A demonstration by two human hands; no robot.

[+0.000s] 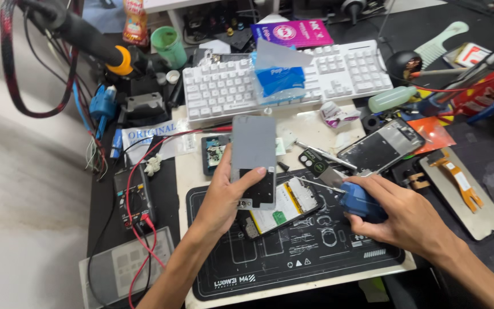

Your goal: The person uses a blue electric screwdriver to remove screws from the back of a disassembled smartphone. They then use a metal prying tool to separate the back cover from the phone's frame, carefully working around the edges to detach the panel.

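- The left hand [224,191] gripped a grey back panel [253,157], tilted up, long axis running away from the person.
- The opened phone [284,206] lay on the black mat [293,257], directly beneath that panel, between both hands.
- The right hand [398,214] clasped a blue tool [358,201], its metal tip touching the phone's upper edge; this hand was nearer.

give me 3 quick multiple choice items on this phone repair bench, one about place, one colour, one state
1. Where does the opened phone lie?
A. on the black work mat
B. on the keyboard
C. on the floor

2. What colour is the tool handle in the right hand?
A. red
B. blue
C. green

3. How is the grey back panel held?
A. flat on the desk
B. lifted in the left hand
C. under the keyboard

Key: 1 A, the phone rests on the mat; 2 B, blue grip shows; 3 B, fingers wrap the raised panel.
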